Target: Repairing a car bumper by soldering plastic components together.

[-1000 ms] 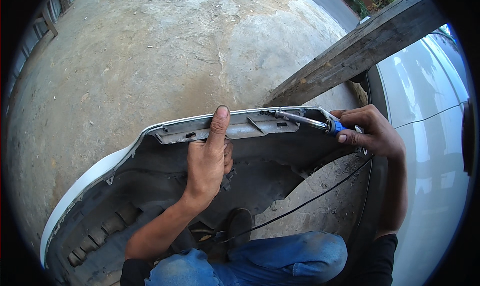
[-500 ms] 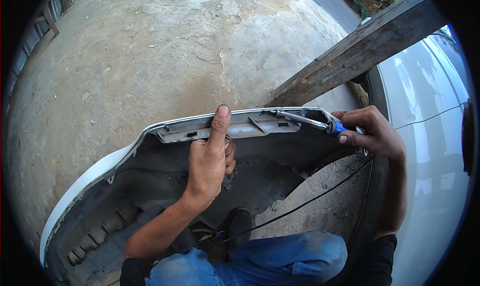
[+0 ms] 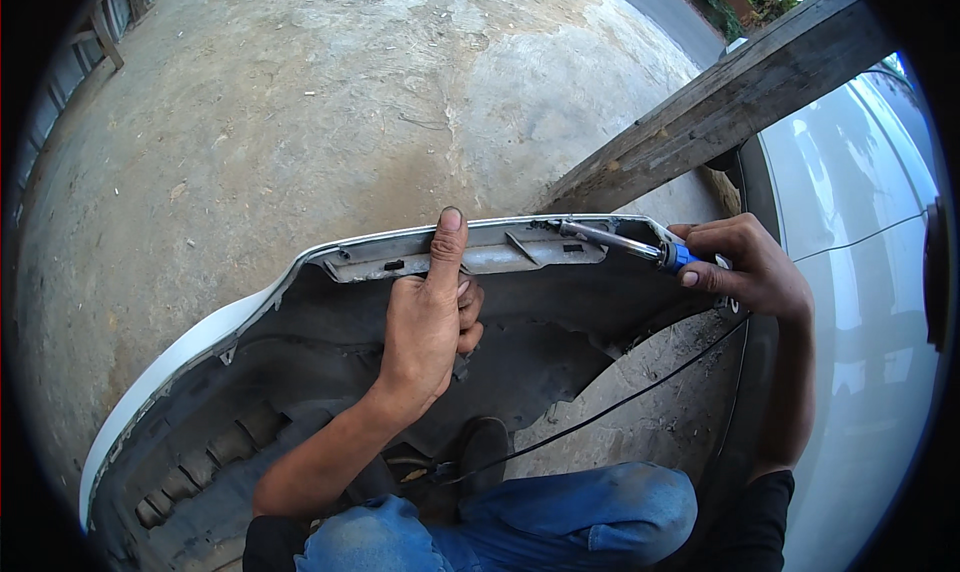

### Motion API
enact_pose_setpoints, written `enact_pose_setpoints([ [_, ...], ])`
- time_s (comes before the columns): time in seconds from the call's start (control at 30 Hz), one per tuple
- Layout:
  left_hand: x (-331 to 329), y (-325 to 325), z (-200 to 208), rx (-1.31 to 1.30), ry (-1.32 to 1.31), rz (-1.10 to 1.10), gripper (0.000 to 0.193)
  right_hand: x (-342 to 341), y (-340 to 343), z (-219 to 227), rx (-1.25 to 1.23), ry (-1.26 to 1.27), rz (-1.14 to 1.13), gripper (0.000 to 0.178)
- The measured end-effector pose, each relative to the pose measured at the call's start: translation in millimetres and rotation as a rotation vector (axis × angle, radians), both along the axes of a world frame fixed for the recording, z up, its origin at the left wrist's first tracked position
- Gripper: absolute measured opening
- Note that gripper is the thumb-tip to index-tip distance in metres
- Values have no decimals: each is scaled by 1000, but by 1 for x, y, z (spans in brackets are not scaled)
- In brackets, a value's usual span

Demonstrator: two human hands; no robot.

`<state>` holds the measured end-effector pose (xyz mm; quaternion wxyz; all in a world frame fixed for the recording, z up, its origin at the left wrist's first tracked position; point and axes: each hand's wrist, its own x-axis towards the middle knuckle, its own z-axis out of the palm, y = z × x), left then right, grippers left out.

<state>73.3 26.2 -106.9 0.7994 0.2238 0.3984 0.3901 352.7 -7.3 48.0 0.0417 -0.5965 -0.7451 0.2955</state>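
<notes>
A car bumper (image 3: pixel 190 344), white outside and dark grey inside, stands before me with its inner side toward me. My left hand (image 3: pixel 425 327) is closed on its upper flange, the thumb upright against the edge and the fingers curled below. In my right hand (image 3: pixel 750 267), at the bumper's right end, is a soldering iron (image 3: pixel 625 244) with a blue handle and a metal shaft. Its tip rests at the flange near a dark, rough patch of plastic (image 3: pixel 545 226). A black cord (image 3: pixel 620 390) runs from near my right hand down toward my feet.
A slanting wooden beam (image 3: pixel 700 107) rises beyond the bumper's right end. Close on the right stands a light-coloured car body (image 3: pixel 850 212). Stained concrete floor (image 3: pixel 300 122) spreads ahead. My knees (image 3: pixel 600 512) are bent below the bumper.
The bumper's flange, my left hand and the iron's tip have shifted very slightly right in the picture. Both holds stay the same.
</notes>
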Motion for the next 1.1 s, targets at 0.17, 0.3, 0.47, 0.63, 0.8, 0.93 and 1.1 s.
enact_pose_setpoints([
  [0.17, 1, 0, 2, -2, -20, -4, 55, 3, -1, 2, -14, -31, 0, 43],
  [0.3, 0, 0, -1, 15, -8, 1, 53, -4, 1, 5, -38, -26, -19, 43],
  [0.47, 1, 1, -4, 36, -45, -4, 51, -7, 1, 6, -44, -41, -64, 49],
  [0.63, 4, 0, -11, 45, -18, 7, 51, -6, 0, 6, -26, -15, -48, 53],
  [0.8, 3, -1, -13, 52, -31, 0, 53, -5, 0, -1, -1, 35, -52, 53],
  [0.93, 5, -1, -13, 44, 2, -1, 54, -4, 0, 0, 5, 29, -46, 53],
  [1.1, 1, -2, -10, 65, -15, 2, 54, -6, 1, 0, -13, 20, -59, 53],
])
